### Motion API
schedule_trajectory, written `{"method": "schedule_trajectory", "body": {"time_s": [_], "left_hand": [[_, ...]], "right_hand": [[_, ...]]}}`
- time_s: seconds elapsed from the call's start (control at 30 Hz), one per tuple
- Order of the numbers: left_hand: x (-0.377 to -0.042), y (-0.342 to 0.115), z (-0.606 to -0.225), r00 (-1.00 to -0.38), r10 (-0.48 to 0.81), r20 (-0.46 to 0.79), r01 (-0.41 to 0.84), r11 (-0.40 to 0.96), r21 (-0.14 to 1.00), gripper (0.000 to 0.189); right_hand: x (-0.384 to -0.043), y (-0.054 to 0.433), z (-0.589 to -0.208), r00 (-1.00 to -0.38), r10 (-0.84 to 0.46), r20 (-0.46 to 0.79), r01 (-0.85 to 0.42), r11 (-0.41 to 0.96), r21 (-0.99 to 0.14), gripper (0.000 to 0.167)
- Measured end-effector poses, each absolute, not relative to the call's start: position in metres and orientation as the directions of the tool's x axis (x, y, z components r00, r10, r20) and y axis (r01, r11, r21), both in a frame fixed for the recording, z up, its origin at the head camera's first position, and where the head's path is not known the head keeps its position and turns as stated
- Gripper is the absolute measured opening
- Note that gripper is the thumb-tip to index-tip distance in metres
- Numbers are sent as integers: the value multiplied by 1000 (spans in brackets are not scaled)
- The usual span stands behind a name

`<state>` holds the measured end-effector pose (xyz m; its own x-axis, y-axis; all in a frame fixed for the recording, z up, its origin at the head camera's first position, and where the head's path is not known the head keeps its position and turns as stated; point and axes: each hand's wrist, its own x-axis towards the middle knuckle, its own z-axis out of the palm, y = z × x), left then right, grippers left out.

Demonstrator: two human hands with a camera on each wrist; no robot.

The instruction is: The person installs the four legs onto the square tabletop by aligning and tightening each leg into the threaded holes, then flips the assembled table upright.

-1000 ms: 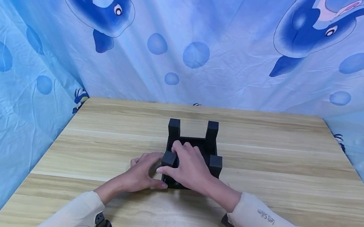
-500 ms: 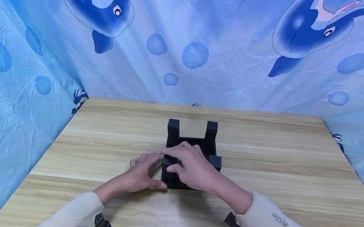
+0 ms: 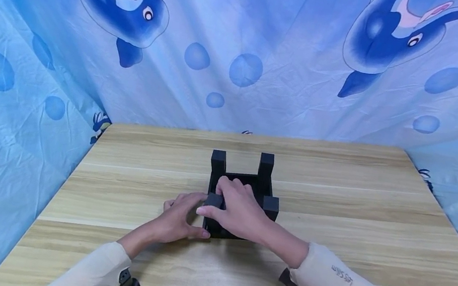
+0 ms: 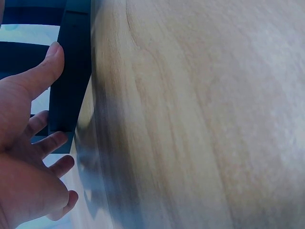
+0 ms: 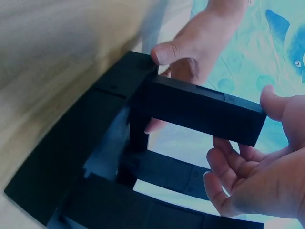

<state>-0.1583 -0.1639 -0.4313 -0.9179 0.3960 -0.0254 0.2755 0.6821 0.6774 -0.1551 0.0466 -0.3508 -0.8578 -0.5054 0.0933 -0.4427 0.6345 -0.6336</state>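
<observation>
A black square base point(image 3: 227, 236) with several upright block legs stands on the table, like a small stool upside down. My right hand point(image 3: 240, 211) holds the near-left leg point(image 5: 205, 107) by its top end, thumb on one side and fingers on the other. At the same corner, my left hand point(image 3: 176, 220) grips the base, its thumb pressed on the near wall and its fingers around the left side. In the head view the right hand covers part of the base's inside. The leg's foot meets the base near the left thumb point(image 5: 167, 52).
Beyond the hands rise the far-left leg point(image 3: 218, 160), the far-right leg point(image 3: 266, 165) and the near-right leg point(image 3: 271, 206). The wooden table point(image 3: 341, 183) is bounded by blue dolphin-print curtains point(image 3: 301, 48) at the back and sides.
Half a second ago the right hand was turned further over the near-left leg. Its fingers have shifted back and the thumb lies at the leg's near side, as a second ago. The left hand stays put.
</observation>
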Motion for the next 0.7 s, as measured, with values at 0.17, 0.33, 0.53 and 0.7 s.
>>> {"method": "schedule_trajectory", "body": {"time_s": [0.17,0.33,0.53,0.7], "left_hand": [[-159,-164,-431,-916,401,-27,277,679,679,77],[-159,-163,-431,-918,396,-13,283,678,678,79],[-159,-163,-430,-919,394,-15,282,681,676,79],[-159,-163,-430,-917,399,-18,282,678,678,79]], "right_hand": [[-156,48,-352,-836,-541,94,-471,619,-629,48],[-155,56,-342,-770,-629,107,-544,559,-626,67],[-157,60,-337,-716,-684,141,-608,510,-609,66],[-157,58,-339,-709,-689,152,-618,503,-604,56]]}}
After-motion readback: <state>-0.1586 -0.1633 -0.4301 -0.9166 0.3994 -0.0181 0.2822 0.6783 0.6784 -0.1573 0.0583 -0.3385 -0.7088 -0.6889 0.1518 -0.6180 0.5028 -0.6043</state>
